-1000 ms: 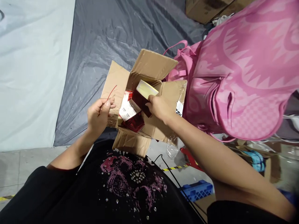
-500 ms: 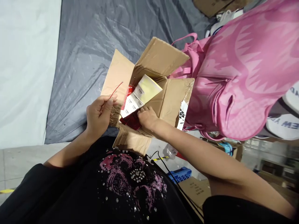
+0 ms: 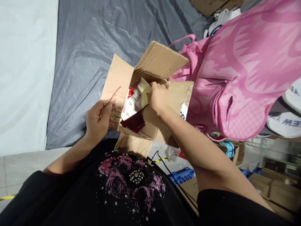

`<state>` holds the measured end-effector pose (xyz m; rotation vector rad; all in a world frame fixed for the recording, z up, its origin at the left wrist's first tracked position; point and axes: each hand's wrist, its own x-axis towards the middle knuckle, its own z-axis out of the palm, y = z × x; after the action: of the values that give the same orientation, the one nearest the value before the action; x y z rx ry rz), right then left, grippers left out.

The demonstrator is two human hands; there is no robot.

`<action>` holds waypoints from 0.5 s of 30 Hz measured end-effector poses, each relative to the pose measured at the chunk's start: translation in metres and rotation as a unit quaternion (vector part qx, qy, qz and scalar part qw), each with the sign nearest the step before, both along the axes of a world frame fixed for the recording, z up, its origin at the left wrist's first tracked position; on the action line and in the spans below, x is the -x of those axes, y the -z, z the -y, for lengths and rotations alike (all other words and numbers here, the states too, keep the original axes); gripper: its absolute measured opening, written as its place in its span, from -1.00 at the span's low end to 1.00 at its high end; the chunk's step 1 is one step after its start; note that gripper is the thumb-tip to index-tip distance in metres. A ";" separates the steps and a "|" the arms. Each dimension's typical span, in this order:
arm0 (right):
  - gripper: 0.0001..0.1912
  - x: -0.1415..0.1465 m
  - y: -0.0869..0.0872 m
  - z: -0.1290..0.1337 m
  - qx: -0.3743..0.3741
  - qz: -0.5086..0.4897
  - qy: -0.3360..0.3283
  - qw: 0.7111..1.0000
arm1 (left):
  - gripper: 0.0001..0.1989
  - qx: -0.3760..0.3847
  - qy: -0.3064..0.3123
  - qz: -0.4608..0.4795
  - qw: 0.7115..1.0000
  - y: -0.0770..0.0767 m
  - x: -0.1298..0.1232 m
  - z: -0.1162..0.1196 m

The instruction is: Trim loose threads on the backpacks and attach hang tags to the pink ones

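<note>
My left hand (image 3: 98,121) is closed in a pinch on a thin red cord (image 3: 114,94), whose free end sticks up. It rests at the left side of an open cardboard box (image 3: 150,125). Inside the box lie a white sheet of barcode labels (image 3: 130,107) with a yellowish part (image 3: 144,91), and dark red glossy pieces (image 3: 134,122). A bright red item (image 3: 131,92) shows behind the labels. My right hand (image 3: 160,97) is over the box's right side, fingers curled, covering the yellowish part's edge. What its fingertips hold is hidden.
A big pink backpack (image 3: 261,62) stands close on the right, with white caps (image 3: 285,125) beyond it. Grey sheeting (image 3: 94,37) spreads behind the box. A blue plastic crate (image 3: 182,176) and a black cable (image 3: 168,171) are below right.
My right hand has moved up and back from the dark red pieces to the yellowish part's right edge, uncovering the pieces. My left hand still holds the cord.
</note>
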<state>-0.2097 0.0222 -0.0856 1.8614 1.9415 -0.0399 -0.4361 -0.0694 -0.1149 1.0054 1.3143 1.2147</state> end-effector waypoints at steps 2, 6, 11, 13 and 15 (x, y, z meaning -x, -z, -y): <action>-0.78 0.000 -0.027 -0.004 0.001 -0.037 0.002 0.999 | -0.74 -0.001 0.008 -0.018 1.000 -0.002 0.001 0.003; -0.94 -0.022 -0.120 -0.009 -0.109 -0.127 0.018 0.986 | -0.78 -0.081 -0.014 -0.172 0.982 -0.008 0.009 0.006; -0.88 -0.078 -0.189 -0.008 -0.495 -0.311 0.040 0.810 | -0.41 -0.038 -0.013 -0.428 0.903 0.003 0.023 -0.017; -0.77 -0.096 -0.184 -0.013 -0.588 -0.400 0.044 0.702 | -0.46 0.028 0.087 -0.393 0.915 0.010 0.038 -0.028; -0.64 -0.110 -0.165 -0.021 -0.619 -0.456 0.063 0.636 | -0.57 0.063 0.152 -0.322 0.932 0.017 0.064 -0.031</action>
<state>-0.1002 0.0431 0.0796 3.3363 2.8443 0.5760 -0.5003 -0.0381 -0.1317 1.5205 1.6266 0.5639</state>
